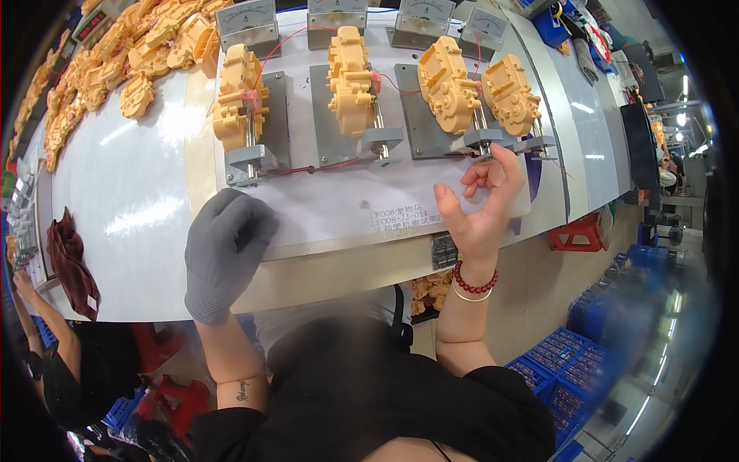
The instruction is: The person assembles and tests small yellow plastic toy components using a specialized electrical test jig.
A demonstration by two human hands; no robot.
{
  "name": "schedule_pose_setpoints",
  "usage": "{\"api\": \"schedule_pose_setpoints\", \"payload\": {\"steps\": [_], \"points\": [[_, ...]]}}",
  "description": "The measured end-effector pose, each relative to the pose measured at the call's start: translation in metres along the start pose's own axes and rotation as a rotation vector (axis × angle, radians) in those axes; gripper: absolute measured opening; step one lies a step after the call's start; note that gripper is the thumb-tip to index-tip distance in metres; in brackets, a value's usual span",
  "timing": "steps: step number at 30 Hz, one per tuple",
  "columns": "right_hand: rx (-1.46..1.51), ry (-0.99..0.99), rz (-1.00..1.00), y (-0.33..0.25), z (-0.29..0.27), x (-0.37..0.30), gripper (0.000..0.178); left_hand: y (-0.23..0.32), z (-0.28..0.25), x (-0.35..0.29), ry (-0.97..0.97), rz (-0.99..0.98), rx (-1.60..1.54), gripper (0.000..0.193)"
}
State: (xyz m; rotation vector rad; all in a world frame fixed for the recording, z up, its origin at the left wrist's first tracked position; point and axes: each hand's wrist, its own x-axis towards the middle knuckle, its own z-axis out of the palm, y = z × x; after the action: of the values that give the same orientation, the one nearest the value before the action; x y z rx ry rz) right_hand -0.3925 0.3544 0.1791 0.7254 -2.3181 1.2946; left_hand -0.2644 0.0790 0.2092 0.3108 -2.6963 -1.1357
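Observation:
My left hand (229, 250), in a grey knitted glove, lies at the left front of a white test board (323, 212). Its fingers are curled in, and what they hold, if anything, is hidden. Bare and with thumb and fingers apart, my right hand (485, 200) is open. Its forefinger is at the front end of a metal clamp (476, 141), apparently touching it. That clamp is below a yellow plastic gear housing (446, 88). Other such housings sit upright on grey fixtures: one at far left (240, 96), one left of centre (351, 85), one at right (509, 96).
Analog panel meters (248, 27) stand behind the fixtures, with red wires (391, 81) between. Loose yellow housings (137, 96) are heaped at the back left. A brown cloth (71, 262) lies at the left edge. Blue crates (558, 350) stand at lower right; another person's arm (50, 323) shows at left.

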Motion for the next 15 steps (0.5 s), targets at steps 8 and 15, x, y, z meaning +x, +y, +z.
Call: {"api": "schedule_pose_setpoints", "payload": {"steps": [8,15], "points": [[0.011,0.009,0.062,-0.0050,0.0013,0.0035,0.067,-0.0002,-0.0001,0.0002,-0.001,0.005,-0.003,0.010],[0.020,0.013,0.037,-0.0003,-0.0004,0.0022,0.065,0.0008,-0.0003,0.0005,-0.002,0.004,0.000,0.010]]}}
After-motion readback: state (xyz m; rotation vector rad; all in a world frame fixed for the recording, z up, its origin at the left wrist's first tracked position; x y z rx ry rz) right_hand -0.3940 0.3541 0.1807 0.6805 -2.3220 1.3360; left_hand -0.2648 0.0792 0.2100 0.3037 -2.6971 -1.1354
